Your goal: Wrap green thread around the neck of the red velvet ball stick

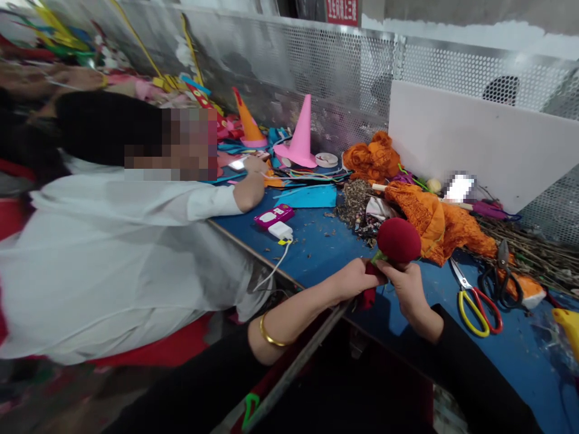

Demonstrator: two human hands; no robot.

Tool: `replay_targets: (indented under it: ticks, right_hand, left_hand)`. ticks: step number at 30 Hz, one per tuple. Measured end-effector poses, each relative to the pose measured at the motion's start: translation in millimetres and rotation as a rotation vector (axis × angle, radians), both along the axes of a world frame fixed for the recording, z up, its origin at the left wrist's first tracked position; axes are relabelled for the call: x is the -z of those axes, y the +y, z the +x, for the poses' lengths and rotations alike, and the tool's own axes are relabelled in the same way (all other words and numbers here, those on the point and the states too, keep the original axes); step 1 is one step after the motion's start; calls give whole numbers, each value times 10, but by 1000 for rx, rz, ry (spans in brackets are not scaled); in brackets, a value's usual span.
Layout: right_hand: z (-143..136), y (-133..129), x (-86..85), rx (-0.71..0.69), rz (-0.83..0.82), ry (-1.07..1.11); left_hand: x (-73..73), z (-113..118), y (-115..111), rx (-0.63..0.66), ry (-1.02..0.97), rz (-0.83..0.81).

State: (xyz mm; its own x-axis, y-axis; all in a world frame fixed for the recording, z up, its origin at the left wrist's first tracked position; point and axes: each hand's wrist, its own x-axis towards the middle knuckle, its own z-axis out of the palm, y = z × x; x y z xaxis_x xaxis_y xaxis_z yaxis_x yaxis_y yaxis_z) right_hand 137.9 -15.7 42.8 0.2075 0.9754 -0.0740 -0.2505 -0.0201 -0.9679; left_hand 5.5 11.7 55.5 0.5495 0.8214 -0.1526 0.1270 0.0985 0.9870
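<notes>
A dark red, fabric-looking round ball [398, 240] sits upright just above my two hands, over the table's front edge. My left hand [355, 279] is closed in a pinch at the green piece [376, 258] below the ball. From the other side my right hand [409, 292] pinches the same spot, its thumb against the green piece. Under my fingers hangs a small dark red piece [367, 299]. Down from there toward my lap slants a greyish stick [301, 364]; whether it joins the ball, I cannot tell.
Scissors with red and yellow handles [474, 304] and black-handled scissors [502, 277] lie at right. Orange cloth [425, 211] and dry twigs [538, 253] are behind. A purple box [274, 216], white charger [281, 231] and pink cone hat [301, 138] stand left. A person in white [113, 259] leans on the table.
</notes>
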Motion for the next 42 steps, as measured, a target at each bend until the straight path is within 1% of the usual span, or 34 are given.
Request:
replay_targets:
  ticks: [3,5,7,9,12,14,16,18,20,25,28,30,33,35,39,42]
  right_hand:
    - [-19,-22,24,-22,0,-15]
    - [-31,-41,29,-30,-5,-24]
    - [-39,-59,23,-47,-23,-30]
    - [-45,-73,11,-72,-45,-32]
    - [-52,-82,0,-90,-31,-23]
    - [-58,-78,0,-86,-14,-3]
    - [-66,-70,-3,-71,-26,10]
    - [-73,-63,-20,-41,-60,5]
    - [-80,-62,-47,-18,-84,-11]
    - [-102,-82,-69,-21,-94,-37]
    - [-121,-90,-36,-38,-108,1]
    - [-128,-90,-23,-51,-112,17]
    - [-127,-86,-36,-73,-101,15]
    - [-122,-85,-61,-79,-90,5]
    - [-118,-93,-95,-85,-82,-29]
    - [-119,-100,-82,-94,-88,-25]
  left_hand:
    - [82,-41,-46,-27,19,-83]
    - [99,-66,-62,-11,-15,-109]
    - [85,-100,-69,46,-43,-167]
    - [59,-146,-68,118,-22,-228]
    - [48,-204,-65,169,35,-239]
    - [79,-208,-74,144,4,-268]
    - [135,-180,-95,80,-78,-303]
    - [195,-145,-123,14,-162,-294]
    - [239,-132,-147,-7,-195,-285]
    - [279,-226,-166,91,-253,-324]
    - [274,-286,-181,116,-241,-324]
    - [250,-300,-205,110,-184,-286]
    - [197,-285,-250,60,-59,-190]
    - [184,-266,-276,2,-24,-161]
    - [250,-247,-314,-74,-161,-188]
    - [321,-271,-338,-73,-219,-200]
